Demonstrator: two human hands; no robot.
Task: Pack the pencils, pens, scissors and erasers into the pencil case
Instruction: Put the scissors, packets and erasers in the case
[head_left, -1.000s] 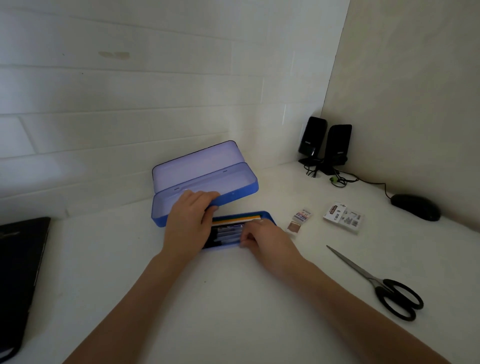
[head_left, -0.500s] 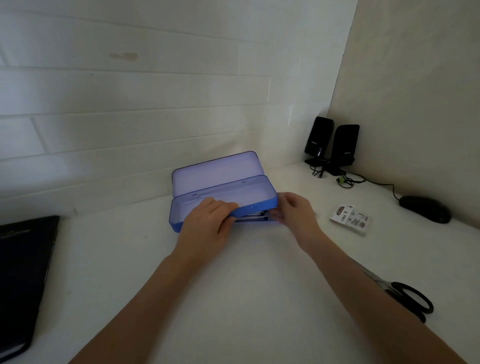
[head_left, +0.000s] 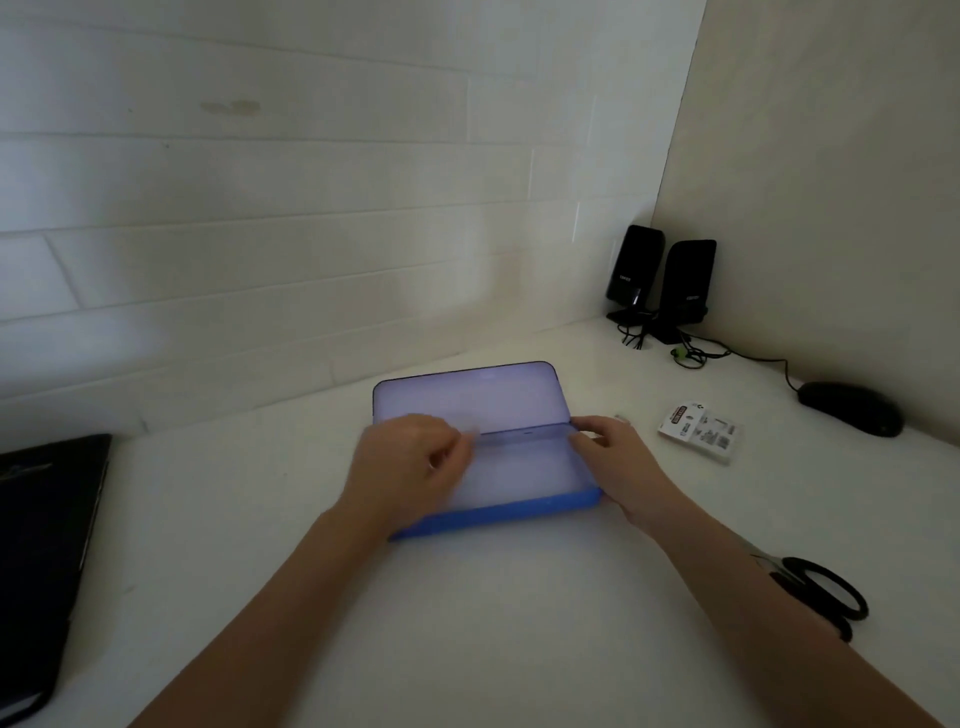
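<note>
The blue pencil case (head_left: 498, 514) lies open on the white desk, its translucent lid (head_left: 467, 400) tilted up at the back. The compartment facing me looks empty; the pens and pencils are hidden below it. My left hand (head_left: 410, 467) grips the case's left part, fingers curled at the hinge line. My right hand (head_left: 618, 462) holds the case's right end. Black-handled scissors (head_left: 826, 592) lie at the right, partly covered by my right forearm. A white eraser pack (head_left: 698, 434) rests to the right of the case.
Two black speakers (head_left: 660, 280) with cables stand in the back right corner. A black mouse (head_left: 852, 415) sits by the right wall. A black laptop-like slab (head_left: 41, 545) lies at the left edge. Walls close the back and right.
The case's inner tray has come down over the layer with pens and pencils, hiding them. My right hand moved from that layer to the case's right end.
</note>
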